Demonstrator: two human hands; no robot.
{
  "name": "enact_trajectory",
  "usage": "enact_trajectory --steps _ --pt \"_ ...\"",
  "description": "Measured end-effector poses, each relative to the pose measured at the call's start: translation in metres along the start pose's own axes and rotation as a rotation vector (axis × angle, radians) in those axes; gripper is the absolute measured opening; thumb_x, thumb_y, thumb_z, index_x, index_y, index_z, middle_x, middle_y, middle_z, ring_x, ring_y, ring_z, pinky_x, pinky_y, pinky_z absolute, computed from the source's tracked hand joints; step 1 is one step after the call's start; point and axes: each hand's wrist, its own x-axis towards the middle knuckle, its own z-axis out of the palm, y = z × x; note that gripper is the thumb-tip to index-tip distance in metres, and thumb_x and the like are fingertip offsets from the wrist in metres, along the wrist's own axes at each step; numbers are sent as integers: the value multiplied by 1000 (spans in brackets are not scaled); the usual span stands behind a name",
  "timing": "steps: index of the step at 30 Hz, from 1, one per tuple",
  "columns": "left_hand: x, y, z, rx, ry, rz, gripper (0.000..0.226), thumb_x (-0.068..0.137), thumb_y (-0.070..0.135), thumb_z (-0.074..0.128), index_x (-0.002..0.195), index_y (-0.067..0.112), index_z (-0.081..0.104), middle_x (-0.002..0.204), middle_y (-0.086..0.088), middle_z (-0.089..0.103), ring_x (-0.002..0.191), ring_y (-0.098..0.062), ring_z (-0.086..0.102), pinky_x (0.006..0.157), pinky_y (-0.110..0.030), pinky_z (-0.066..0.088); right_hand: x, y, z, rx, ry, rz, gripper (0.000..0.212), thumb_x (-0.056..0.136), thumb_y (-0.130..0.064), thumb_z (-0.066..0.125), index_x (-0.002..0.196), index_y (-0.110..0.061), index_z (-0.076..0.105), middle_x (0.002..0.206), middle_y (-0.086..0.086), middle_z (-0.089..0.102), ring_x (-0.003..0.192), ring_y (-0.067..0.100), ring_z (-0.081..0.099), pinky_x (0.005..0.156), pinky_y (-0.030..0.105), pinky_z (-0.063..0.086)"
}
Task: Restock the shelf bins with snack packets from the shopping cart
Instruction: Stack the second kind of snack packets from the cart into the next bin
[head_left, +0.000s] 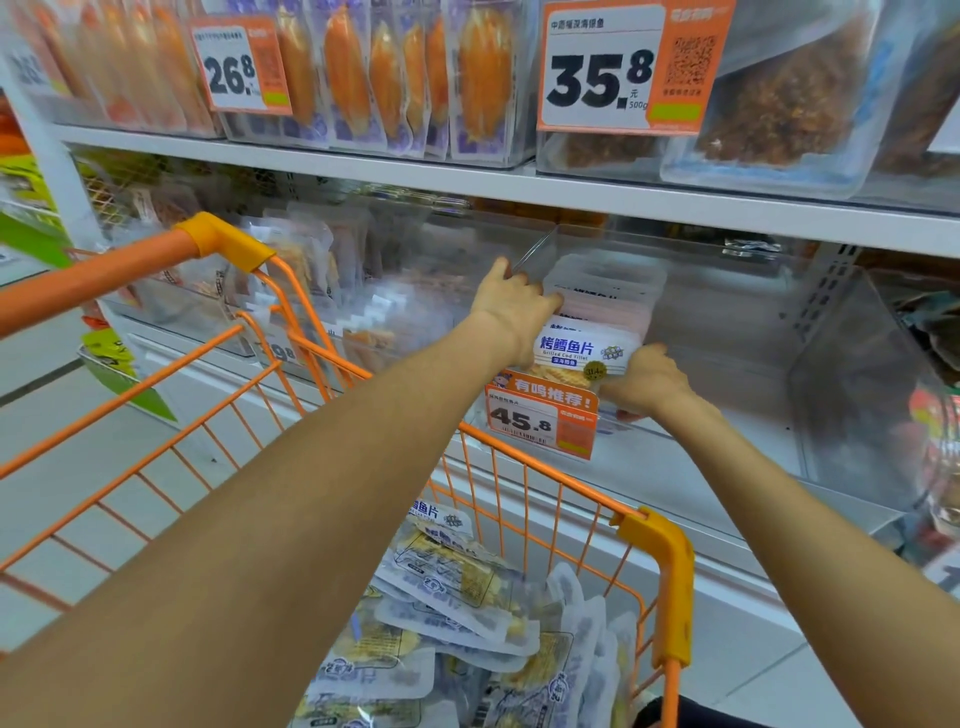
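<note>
A stack of white grilled cod fillet packets (587, 349) stands in a clear shelf bin (727, 332) on the middle shelf. My left hand (511, 306) grips the left side of the stack, fingers curled round its edge. My right hand (647, 382) holds the stack's lower right corner at the bin's front wall. Below my arms, the orange shopping cart (670, 566) holds several more of the same packets (457, 613) in a loose pile.
An orange 45.8 price tag (543, 418) hangs on the bin front. Neighbouring clear bins hold other snacks at left (311, 280) and right (883, 389). The upper shelf (519, 192) carries bins with 26.8 and 35.8 tags. The cart handle (104, 275) crosses the left.
</note>
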Motion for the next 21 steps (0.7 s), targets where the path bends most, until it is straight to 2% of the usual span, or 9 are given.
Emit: enact_trajectory --steps 1,3,7,12,18,21 --pt "1 2 0 11 -16 -5 80 78 51 68 142 21 31 135 -5 51 128 -25 43 110 -43 18 -1 -1 1 -30 -11 -7 69 82 -22 73 131 -1 30 126 16 51 109 35 59 85 38 52" --pt "2 4 -1 18 -45 -19 83 78 47 69 144 18 28 139 -5 48 131 -25 40 112 -45 16 0 -1 3 -55 -24 -18 70 82 -24 73 133 -2 30 125 16 52 111 34 57 89 41 51" --pt "4 1 -8 -32 -31 -54 81 78 37 72 144 17 30 140 -6 47 131 -26 40 108 -41 25 -3 3 -4 -16 -79 -2 70 78 -31 76 127 -4 34 115 13 54 89 28 65 85 46 56" --pt "-4 -2 -10 -108 -6 -70 69 78 33 72 138 21 40 137 -3 48 129 -23 40 104 -38 30 -8 8 -9 -37 -66 -35 77 69 -31 84 123 -6 35 115 14 54 96 32 64 85 48 55" --pt "-12 -5 -9 -180 32 -61 51 81 27 67 130 24 52 134 -1 52 127 -21 42 103 -36 30 -8 13 -14 -28 -39 -39 64 76 -30 78 119 -7 37 100 9 55 79 27 67 80 47 57" --pt "-19 -8 -15 -306 71 -101 44 85 21 62 127 26 55 132 0 55 124 -22 43 102 -36 30 -10 15 -17 -22 53 -97 52 80 -35 73 113 -11 42 100 10 61 87 30 65 81 50 55"
